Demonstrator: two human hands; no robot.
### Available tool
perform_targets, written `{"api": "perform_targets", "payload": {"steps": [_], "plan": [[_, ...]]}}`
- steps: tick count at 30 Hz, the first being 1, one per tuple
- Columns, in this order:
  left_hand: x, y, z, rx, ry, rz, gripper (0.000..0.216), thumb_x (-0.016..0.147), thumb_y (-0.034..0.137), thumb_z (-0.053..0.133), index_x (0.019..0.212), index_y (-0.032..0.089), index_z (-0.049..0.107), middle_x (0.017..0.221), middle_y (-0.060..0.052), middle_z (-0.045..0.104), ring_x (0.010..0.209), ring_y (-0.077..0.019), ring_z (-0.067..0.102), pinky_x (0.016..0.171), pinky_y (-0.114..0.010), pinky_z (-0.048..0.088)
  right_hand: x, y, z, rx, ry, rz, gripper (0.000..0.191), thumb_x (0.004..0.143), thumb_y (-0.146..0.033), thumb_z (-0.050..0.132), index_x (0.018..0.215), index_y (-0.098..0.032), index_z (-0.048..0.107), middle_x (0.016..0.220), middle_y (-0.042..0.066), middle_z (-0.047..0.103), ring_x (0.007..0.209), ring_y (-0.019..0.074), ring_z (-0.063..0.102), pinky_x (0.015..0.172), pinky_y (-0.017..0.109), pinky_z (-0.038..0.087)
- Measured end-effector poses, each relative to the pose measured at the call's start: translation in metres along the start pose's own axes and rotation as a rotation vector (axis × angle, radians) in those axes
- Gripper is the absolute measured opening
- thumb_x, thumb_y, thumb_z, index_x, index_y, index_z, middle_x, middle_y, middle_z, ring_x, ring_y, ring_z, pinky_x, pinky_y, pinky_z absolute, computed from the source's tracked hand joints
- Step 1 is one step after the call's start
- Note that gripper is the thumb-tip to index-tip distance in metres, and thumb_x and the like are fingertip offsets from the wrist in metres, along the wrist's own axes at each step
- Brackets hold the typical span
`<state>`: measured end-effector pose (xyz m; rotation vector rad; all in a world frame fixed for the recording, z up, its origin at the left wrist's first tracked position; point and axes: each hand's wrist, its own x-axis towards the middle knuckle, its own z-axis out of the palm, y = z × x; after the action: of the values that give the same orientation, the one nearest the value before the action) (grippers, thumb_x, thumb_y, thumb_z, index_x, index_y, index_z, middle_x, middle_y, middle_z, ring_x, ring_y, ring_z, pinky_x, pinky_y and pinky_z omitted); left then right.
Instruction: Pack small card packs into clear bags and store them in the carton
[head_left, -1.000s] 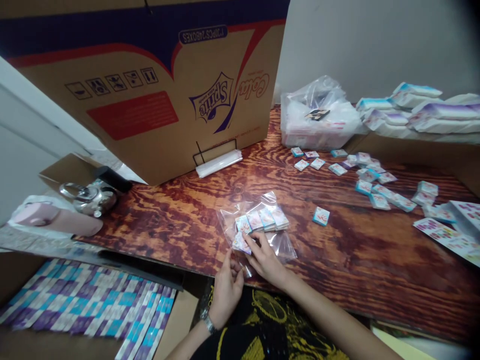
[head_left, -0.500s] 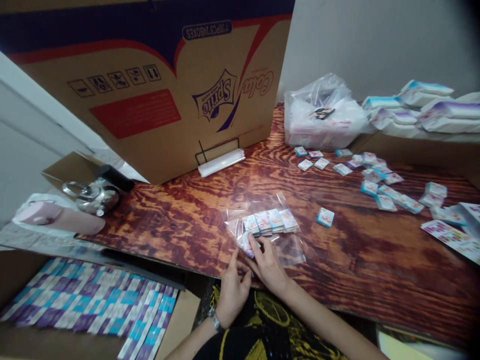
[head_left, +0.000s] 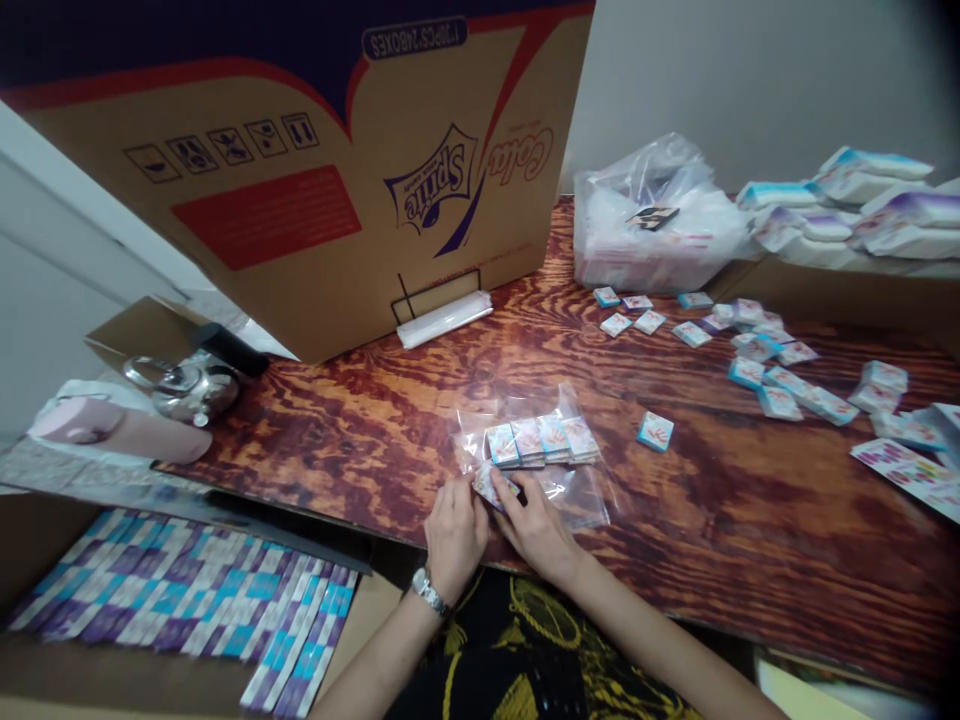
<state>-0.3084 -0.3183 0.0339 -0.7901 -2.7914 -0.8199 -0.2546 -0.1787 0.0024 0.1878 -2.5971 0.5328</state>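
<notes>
A clear plastic bag point(head_left: 581, 490) lies flat near the table's front edge. Several small printed boxes point(head_left: 552, 436), blue and purple edged, form a row on or inside it; which one I cannot tell. Below the row, a single small box point(head_left: 491, 486) sits tilted at the bag's lower left. My right hand point(head_left: 538, 528) grips its right side between thumb and fingers. My left hand point(head_left: 454, 530), wearing a metal watch, is closed with its fingertips at the box's left edge, partly hiding it. One more small box point(head_left: 655, 431) lies alone to the right.
Loose small boxes point(head_left: 757, 345) are scattered at the right. A large carton point(head_left: 300, 230) stands behind, with plastic sleeves point(head_left: 444, 320) before it. A filled bag point(head_left: 660, 230) is at the back. Left are a kettle point(head_left: 196, 390), a pink bottle point(head_left: 120, 430) and an open carton of packs point(head_left: 172, 590).
My left hand has moved up and slightly left, its fingers now curled at the small box's left edge. My right hand stays on the box. The view has shifted slightly.
</notes>
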Motion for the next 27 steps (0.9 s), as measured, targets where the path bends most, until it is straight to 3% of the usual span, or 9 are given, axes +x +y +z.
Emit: {"api": "perform_targets", "payload": {"steps": [5, 12, 16, 19, 27], "plan": [[0.003, -0.006, -0.001, 0.015, 0.011, 0.021, 0.018, 0.087, 0.014, 0.04, 0.094, 0.018, 0.056, 0.08, -0.006, 0.061, 0.078, -0.0188, 0.058, 0.071, -0.029, 0.046, -0.001, 0.002, 0.002, -0.028, 0.007, -0.026, 0.055, 0.089, -0.017, 0.047, 0.141, -0.014, 0.032, 0.108, 0.017, 0.049, 0.1, 0.0247, 0.052, 0.081, 0.037, 0.053], [0.002, -0.005, -0.007, -0.012, 0.036, 0.01, 0.016, 0.088, 0.017, 0.042, 0.093, 0.019, 0.057, 0.082, -0.004, 0.066, 0.072, -0.016, 0.062, 0.067, -0.026, 0.045, -0.004, 0.007, 0.004, -0.074, -0.012, -0.066, 0.046, 0.086, -0.014, 0.05, 0.132, -0.013, 0.043, 0.111, 0.018, 0.048, 0.1, 0.0249, 0.052, 0.083, 0.038, 0.051], [0.001, -0.004, -0.01, -0.028, 0.033, -0.014, 0.015, 0.088, 0.018, 0.043, 0.093, 0.019, 0.057, 0.081, -0.003, 0.068, 0.065, -0.0143, 0.062, 0.063, -0.024, 0.045, -0.007, 0.008, 0.007, -0.059, -0.045, -0.044, 0.051, 0.088, -0.02, 0.049, 0.137, -0.012, 0.037, 0.112, 0.019, 0.048, 0.102, 0.0262, 0.051, 0.081, 0.039, 0.051], [0.002, -0.004, -0.012, -0.037, 0.024, -0.024, 0.014, 0.088, 0.02, 0.044, 0.094, 0.019, 0.057, 0.079, -0.003, 0.068, 0.062, -0.0137, 0.062, 0.061, -0.024, 0.044, -0.008, 0.01, 0.01, -0.052, -0.032, -0.047, 0.054, 0.087, -0.013, 0.045, 0.14, -0.014, 0.032, 0.113, 0.018, 0.048, 0.104, 0.0252, 0.05, 0.083, 0.039, 0.05], [-0.005, -0.003, -0.009, -0.036, -0.023, 0.034, 0.017, 0.088, 0.019, 0.042, 0.092, 0.019, 0.058, 0.079, -0.005, 0.066, 0.072, -0.0166, 0.063, 0.067, -0.026, 0.046, -0.003, 0.003, 0.011, -0.076, -0.055, 0.013, 0.054, 0.087, -0.013, 0.046, 0.14, -0.012, 0.034, 0.109, 0.02, 0.05, 0.1, 0.0272, 0.052, 0.08, 0.042, 0.052]]}}
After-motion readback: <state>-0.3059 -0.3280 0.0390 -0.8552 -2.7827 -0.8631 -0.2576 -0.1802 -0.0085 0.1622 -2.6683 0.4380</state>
